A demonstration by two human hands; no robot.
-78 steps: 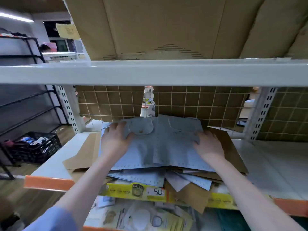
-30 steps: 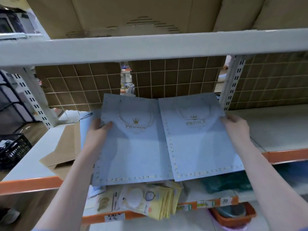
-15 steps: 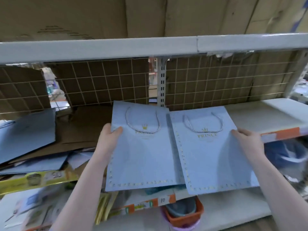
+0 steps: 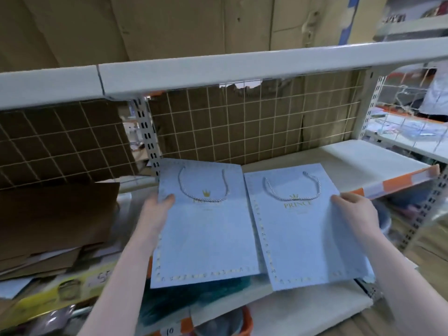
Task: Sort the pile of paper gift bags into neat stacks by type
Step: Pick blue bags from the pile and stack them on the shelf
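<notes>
Right now I have two flat pale-blue gift bags side by side in the middle of the frame, one in each hand. My left hand (image 4: 156, 214) grips the outer edge of the left blue bag (image 4: 203, 236), thumb curled over its face near the crown print, the other fingers hidden underneath. My right hand (image 4: 356, 214) pinches the outer edge of the right blue bag (image 4: 308, 238) the same way, thumb on top beside the gold "PRINCE" lettering, the rest tucked under.

Both bags lie face up with their long axes running from the bottom of the frame toward the top, openings and twisted cord handles toward the wire back of the rack, bottoms toward me. The left one leans slightly clockwise, the right one slightly counter-clockwise, and their inner edges meet, the left bag slightly overlapping the right lower down. Their top ends reach over the white shelf (image 4: 351, 163), whose front lip is orange; the lower ends overhang it toward me.

At the left of the frame sits a loose pile of brown paper bags (image 4: 55, 221), with a yellow strip (image 4: 60, 292) below it. Behind, a wire grid (image 4: 254, 132) backs onto cardboard. Above runs the white upper shelf (image 4: 218, 66).
</notes>
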